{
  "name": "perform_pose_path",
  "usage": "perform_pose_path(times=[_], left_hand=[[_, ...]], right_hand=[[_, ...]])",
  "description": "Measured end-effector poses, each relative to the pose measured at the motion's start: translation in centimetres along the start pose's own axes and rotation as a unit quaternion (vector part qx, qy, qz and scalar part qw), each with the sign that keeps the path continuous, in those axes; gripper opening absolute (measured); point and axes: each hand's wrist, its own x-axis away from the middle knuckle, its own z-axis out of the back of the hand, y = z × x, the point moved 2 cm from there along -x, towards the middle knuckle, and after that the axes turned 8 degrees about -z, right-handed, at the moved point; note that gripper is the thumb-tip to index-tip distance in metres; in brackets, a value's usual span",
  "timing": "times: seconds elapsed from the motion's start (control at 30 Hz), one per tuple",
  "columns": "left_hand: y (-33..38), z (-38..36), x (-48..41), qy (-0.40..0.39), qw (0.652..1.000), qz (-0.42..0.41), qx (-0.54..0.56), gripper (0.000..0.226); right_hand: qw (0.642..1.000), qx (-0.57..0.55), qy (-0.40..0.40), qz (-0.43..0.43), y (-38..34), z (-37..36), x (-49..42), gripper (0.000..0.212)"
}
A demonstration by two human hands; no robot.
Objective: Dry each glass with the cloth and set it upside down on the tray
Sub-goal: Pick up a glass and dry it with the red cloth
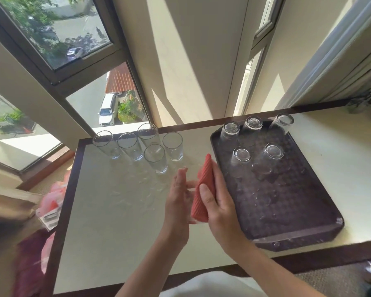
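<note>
Glass in hand: a clear, straight-sided drinking glass (192,179) is being held in the air over the bench, between the two hands and just left of the tray; it is so transparent that I am only making out its rim and a faint outline.
Cloth: a coral-red ribbed cloth (204,189) is being pressed along the right side of that glass, so the drying of this one looks to be under way.
Left hand: the left hand (179,202) is cupping the glass from the left, fingers extended and lying against it rather than curled tight.
Right hand: the right hand (217,202) is wrapping around the cloth, thumb on top, gripping cloth and glass together.
Done so far: five clear glasses (241,156) are standing upside down on the dark brown textured plastic tray (287,211), three along its far edge and two nearer the middle.
Left to do: five upright clear tumblers (155,157) are waiting in a cluster at the far left of the bench, well apart from the tray; with the one in hand, I am counting about half the job remaining.
Bench: the pale cream-topped bench with a dark wooden edge (116,232) is carrying everything, beside sunlit windows.
</note>
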Motion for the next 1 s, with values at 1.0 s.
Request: perform_pose_path(times=[1.0], left_hand=[[1.8,2.5,0.5,0.050,0.998,-0.007,0.038,0.070]], right_hand=[[0.837,-0.359,-0.073,-0.407,1.3,0.2,-0.5,0.055]])
